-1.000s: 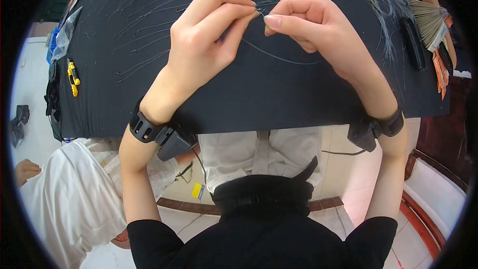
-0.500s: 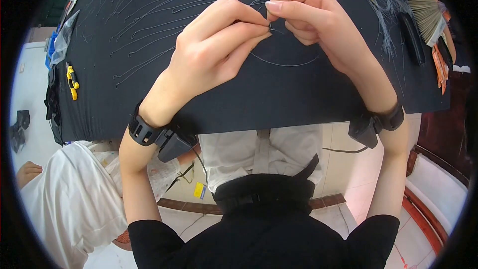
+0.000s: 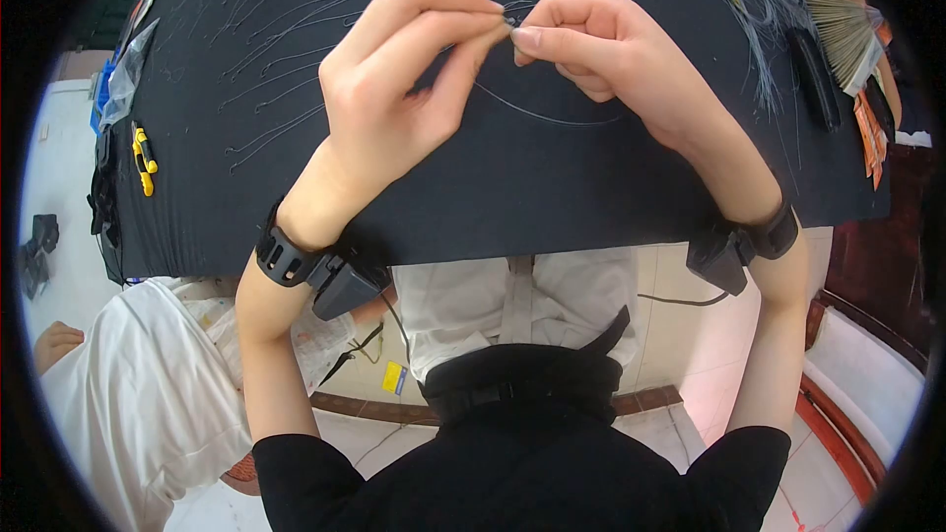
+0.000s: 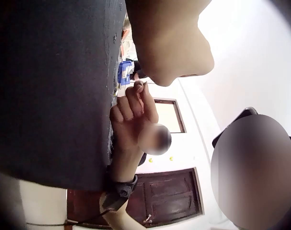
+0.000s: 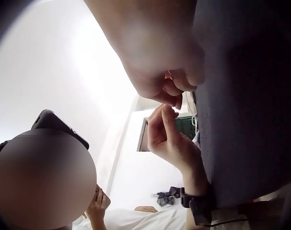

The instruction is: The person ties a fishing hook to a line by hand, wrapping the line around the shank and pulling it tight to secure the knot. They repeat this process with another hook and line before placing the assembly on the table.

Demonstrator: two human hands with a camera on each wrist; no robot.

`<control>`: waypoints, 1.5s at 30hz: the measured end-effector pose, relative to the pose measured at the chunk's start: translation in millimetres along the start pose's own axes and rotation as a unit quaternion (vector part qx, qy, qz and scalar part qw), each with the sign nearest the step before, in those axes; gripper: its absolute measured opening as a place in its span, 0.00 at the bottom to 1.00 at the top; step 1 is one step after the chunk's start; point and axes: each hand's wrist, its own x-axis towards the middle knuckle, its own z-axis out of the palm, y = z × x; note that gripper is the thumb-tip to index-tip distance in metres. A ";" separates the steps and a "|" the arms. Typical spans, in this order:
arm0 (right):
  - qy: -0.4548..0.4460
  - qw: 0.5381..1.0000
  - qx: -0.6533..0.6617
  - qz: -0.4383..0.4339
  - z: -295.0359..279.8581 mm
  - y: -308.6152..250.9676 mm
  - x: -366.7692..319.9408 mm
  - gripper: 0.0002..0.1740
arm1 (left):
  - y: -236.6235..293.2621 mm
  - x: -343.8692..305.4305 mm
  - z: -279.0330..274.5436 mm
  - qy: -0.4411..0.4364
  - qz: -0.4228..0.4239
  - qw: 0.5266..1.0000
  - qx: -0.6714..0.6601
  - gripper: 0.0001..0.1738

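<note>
Head view: both hands hover over the middle of the black table. Its near edge runs just under the wrists, and bare cloth lies open between the hands and that edge. Loose lines lie scattered to the left and behind. A yellow tool sits near the left edge and a tan bundle near the right, both well apart from the hands.

The left hand and right hand meet fingertip to fingertip. On each, thumb and forefinger are pressed together and pinch the thin line at the same spot. The left hand's other fingers are loosely bent, and the right hand's are curled into the palm. What sits at the pinch itself is too small to tell. From there the thin line runs down and to the right in a shallow curve, its long axis roughly along the table's width, and passes under the right hand.

Left wrist view: the left hand fills the top beside the dark table. Beyond it the right hand has its fingers bunched upward. The line cannot be seen.

Right wrist view: the right hand points its curled fingertips down, almost touching the raised fingertips of the left hand, close beside the table. The line is too fine to show.
</note>
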 end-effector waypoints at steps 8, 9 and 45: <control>0.008 1.000 -0.025 -0.010 -0.1 -6.9 -4.5 0.14 | -5.3 -0.9 1.5 -0.006 -0.003 0.999 0.032 0.07; 0.011 0.999 -0.028 -0.016 -0.4 -6.4 -4.7 0.14 | -5.2 -1.0 1.6 -0.011 0.000 0.999 0.033 0.07; -0.008 0.998 0.056 0.004 -7.8 2.7 1.0 0.12 | 4.4 -2.7 4.5 -0.040 0.043 0.997 -0.055 0.09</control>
